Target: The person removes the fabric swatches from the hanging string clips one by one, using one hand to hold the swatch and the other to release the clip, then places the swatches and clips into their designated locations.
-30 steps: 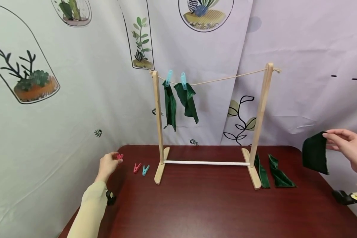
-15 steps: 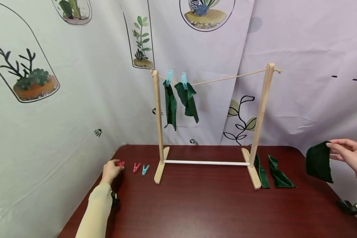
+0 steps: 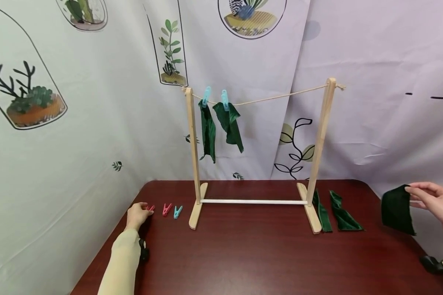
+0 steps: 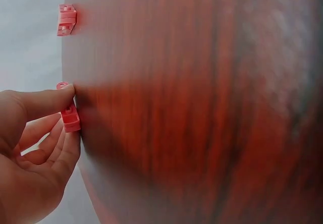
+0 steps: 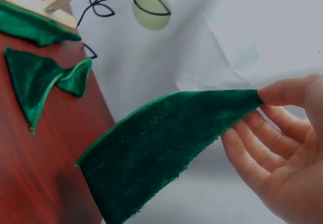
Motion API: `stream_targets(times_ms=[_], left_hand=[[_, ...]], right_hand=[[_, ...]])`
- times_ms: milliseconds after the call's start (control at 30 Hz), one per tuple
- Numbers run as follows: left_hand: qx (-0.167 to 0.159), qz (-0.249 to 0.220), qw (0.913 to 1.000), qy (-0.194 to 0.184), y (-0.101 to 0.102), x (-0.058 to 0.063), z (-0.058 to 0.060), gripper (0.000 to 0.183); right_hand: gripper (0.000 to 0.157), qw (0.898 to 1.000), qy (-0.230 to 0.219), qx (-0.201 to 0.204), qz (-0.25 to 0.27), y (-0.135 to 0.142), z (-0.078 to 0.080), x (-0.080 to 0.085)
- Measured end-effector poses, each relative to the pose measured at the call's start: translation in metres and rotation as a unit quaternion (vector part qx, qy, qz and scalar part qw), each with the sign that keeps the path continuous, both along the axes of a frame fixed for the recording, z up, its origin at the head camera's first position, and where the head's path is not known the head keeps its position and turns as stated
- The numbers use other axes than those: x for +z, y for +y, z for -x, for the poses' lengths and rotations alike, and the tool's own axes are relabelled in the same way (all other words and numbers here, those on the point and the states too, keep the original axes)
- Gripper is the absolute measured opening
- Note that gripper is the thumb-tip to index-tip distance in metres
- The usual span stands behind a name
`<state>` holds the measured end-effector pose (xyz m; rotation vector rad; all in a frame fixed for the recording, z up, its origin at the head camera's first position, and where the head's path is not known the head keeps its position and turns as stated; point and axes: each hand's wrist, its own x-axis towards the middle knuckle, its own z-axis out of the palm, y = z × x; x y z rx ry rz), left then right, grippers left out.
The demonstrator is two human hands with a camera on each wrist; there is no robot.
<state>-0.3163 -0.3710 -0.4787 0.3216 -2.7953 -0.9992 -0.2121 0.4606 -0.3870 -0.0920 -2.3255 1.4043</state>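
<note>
At the table's left side my left hand (image 3: 136, 216) pinches a small red clothespin (image 4: 70, 119) between thumb and fingers, down at the tabletop. Another red clothespin (image 3: 166, 209) and a light blue one (image 3: 177, 212) lie just to its right. Off the right edge of the table, my right hand (image 3: 433, 203) holds a dark green velvety cloth piece (image 5: 151, 143) by one corner. The cloth hangs down from the thumb and fingertips. Two more green pieces, a narrow strip (image 3: 324, 215) and a twisted piece (image 3: 344, 215), lie on the table nearby.
A wooden rack (image 3: 322, 135) with a white crossbar (image 3: 254, 202) stands mid-table. Its sagging string (image 3: 269, 98) carries two green cloths (image 3: 208, 133) under blue clothespins (image 3: 224, 99), near the left post. A printed curtain (image 3: 373, 61) hangs behind the dark red table (image 3: 243, 254).
My left hand has come down towards me with the red clothespin, from the table's back-left to beside the other clothespins. My right hand has lowered with the green cloth.
</note>
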Motion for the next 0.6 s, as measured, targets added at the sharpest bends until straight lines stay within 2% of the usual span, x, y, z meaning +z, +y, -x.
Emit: stream_targets(times_ms=[167, 267, 333, 367, 500, 600], left_hand=[[0.007, -0.011, 0.9999, -0.011, 0.001, 0.0, 0.0, 0.048], [0.008, -0.013, 0.9997, -0.017, 0.0, -0.001, 0.0, 0.049], [0.007, -0.016, 0.9996, -0.02, 0.0, -0.001, 0.0, 0.049], [0.007, -0.017, 0.9996, -0.021, 0.0, 0.0, -0.001, 0.049], [0.007, -0.015, 0.9998, -0.014, 0.002, 0.002, -0.001, 0.05], [0.005, -0.012, 0.9998, -0.013, 0.003, 0.002, -0.001, 0.051]], right_hand=[[0.032, 1.0, -0.012, -0.006, -0.002, 0.005, 0.003, -0.01], [0.026, 0.999, -0.029, -0.018, -0.009, 0.008, 0.008, -0.016], [0.015, 0.999, -0.042, -0.026, -0.023, 0.011, 0.013, -0.019], [0.013, 0.998, -0.049, -0.032, -0.037, 0.013, 0.015, -0.021], [0.046, 0.994, -0.07, -0.035, -0.081, 0.019, 0.026, -0.027], [0.05, 0.991, -0.077, -0.034, -0.105, 0.022, 0.032, -0.032]])
